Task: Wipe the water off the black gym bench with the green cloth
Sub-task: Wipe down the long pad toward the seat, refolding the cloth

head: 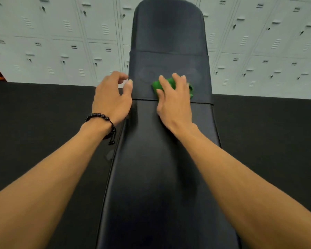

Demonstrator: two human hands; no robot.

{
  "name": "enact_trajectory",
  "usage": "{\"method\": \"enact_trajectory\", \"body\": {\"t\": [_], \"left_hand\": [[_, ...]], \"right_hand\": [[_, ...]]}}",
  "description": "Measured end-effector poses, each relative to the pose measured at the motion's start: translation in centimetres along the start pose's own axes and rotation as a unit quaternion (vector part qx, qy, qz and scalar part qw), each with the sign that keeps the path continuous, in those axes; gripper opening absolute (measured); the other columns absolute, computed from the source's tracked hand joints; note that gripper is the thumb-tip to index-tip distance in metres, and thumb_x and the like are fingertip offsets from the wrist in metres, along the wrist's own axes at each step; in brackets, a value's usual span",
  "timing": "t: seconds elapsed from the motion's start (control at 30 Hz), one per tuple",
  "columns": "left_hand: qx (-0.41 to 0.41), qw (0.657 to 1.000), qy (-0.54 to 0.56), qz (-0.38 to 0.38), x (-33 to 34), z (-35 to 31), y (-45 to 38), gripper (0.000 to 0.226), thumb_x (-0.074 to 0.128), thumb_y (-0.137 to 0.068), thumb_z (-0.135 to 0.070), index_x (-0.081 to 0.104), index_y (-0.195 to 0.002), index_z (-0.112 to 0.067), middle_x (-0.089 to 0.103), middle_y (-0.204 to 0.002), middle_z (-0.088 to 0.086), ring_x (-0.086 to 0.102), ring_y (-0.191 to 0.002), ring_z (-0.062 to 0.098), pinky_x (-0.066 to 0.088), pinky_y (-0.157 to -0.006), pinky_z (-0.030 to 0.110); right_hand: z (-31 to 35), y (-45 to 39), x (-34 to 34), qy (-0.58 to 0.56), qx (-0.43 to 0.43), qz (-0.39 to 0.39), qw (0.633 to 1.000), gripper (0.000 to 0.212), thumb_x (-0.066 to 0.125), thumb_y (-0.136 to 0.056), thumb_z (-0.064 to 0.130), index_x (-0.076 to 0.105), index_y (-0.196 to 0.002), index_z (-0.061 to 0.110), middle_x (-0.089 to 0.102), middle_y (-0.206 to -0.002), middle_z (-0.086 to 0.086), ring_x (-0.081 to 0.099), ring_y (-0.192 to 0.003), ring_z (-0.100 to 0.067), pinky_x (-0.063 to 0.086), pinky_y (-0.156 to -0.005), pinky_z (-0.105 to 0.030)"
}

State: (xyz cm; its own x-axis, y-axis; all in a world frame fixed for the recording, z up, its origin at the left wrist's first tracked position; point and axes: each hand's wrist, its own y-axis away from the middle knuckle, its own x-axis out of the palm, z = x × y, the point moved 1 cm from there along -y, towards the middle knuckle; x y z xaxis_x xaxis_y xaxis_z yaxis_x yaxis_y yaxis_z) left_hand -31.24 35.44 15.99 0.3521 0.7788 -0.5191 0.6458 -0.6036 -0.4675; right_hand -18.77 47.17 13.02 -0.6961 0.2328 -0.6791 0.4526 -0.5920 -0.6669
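**Cloth under the right hand, bench running straight away ahead**

Near end first: the long black pad of the gym bench (162, 186) fills the foreground, dark and matte; a faint duller patch sits on it close to the viewer, though whether that is water or only a shadow I cannot tell; both bare forearms reach out over it, one down each side.

Moving up: the left hand (111, 99), a black bead bracelet (104, 123) on its wrist, sits at the bench's left edge; its grip is loose, fingers curled with a gap between thumb and fingertips, nothing in them; it looks to be steadying at the rim, but contact is hard to judge.

Now the action: the right hand (174, 101) lies flat on the surface, fingers spread and pressing down on the green cloth (171, 83); the cloth is bunched beneath the fingers, green peeping out at both sides, just beyond the seam where the seat pad meets the banded section.

Here is what matters; the bench's long axis runs dead ahead, away from the viewer, and the cloth sits slightly right of its centre line; the right hand is the one on it, so the stroke is its to make; unwiped length lies both beyond the cloth, toward the rounded far end, and back toward the body.

Farthest off: black floor matting (43, 114) either side, then a wall of pale grey lockers (61, 33).
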Motion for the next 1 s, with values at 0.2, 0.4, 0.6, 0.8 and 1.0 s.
{"method": "enact_trajectory", "body": {"t": [0.2, 0.4, 0.6, 0.8, 1.0], "left_hand": [[-0.11, 0.986, 0.121, -0.017, 1.1, -0.7, -2.6, 0.028, 0.04, -0.101, -0.04, 0.055, -0.115, -0.022, 0.062, -0.118, -0.004, 0.059, -0.107, 0.012, 0.036, -0.078, 0.021], [-0.129, 0.974, 0.181, -0.044, 1.2, -0.1, -4.3, 0.03, 0.033, -0.102, -0.047, 0.05, -0.102, -0.022, 0.055, -0.076, -0.01, 0.066, -0.086, 0.017, 0.041, -0.066, 0.024], [-0.12, 0.974, 0.19, -0.038, 1.3, 0.1, -5.5, 0.034, 0.03, -0.103, -0.048, 0.048, -0.09, -0.022, 0.053, -0.082, -0.009, 0.057, -0.083, 0.014, 0.035, -0.064, 0.025], [-0.141, 0.97, 0.2, -0.001, 1.1, -0.9, -6.0, 0.034, 0.028, -0.103, -0.051, 0.048, -0.098, -0.023, 0.052, -0.086, -0.012, 0.052, -0.08, 0.007, 0.035, -0.063, 0.023], [-0.093, 0.979, 0.182, -0.013, 1.0, -2.1, -7.2, 0.035, 0.032, -0.101, -0.053, 0.05, -0.111, -0.024, 0.056, -0.121, 0.002, 0.051, -0.095, 0.01, 0.035, -0.074, 0.022]], "right_hand": [[1.0, -6.7, 1.2, 0.039, -0.121, 0.052, 0.991, 0.04, 0.051, -0.1, 0.031, 0.057, -0.138, 0.023, 0.045, -0.146, -0.018, 0.039, -0.137, -0.041, 0.03, -0.112, -0.061], [2.7, -11.0, 2.9, 0.024, 0.042, 0.014, 0.999, 0.04, 0.043, -0.102, 0.027, 0.052, -0.141, 0.023, 0.039, -0.149, -0.015, 0.031, -0.141, -0.035, 0.019, -0.116, -0.054], [1.3, -7.4, 0.8, -0.032, -0.224, 0.118, 0.967, 0.034, 0.05, -0.096, 0.029, 0.069, -0.122, 0.02, 0.057, -0.13, -0.008, 0.055, -0.12, -0.028, 0.039, -0.105, -0.038], [1.7, -11.7, 2.2, -0.007, -0.045, 0.058, 0.997, 0.038, 0.051, -0.097, 0.022, 0.063, -0.133, 0.022, 0.049, -0.141, -0.014, 0.045, -0.132, -0.032, 0.028, -0.114, -0.053], [2.0, -9.4, 0.2, -0.032, -0.277, 0.199, 0.94, 0.032, 0.055, -0.089, 0.029, 0.072, -0.115, 0.021, 0.058, -0.126, -0.002, 0.054, -0.117, -0.017, 0.039, -0.1, -0.033]]}}
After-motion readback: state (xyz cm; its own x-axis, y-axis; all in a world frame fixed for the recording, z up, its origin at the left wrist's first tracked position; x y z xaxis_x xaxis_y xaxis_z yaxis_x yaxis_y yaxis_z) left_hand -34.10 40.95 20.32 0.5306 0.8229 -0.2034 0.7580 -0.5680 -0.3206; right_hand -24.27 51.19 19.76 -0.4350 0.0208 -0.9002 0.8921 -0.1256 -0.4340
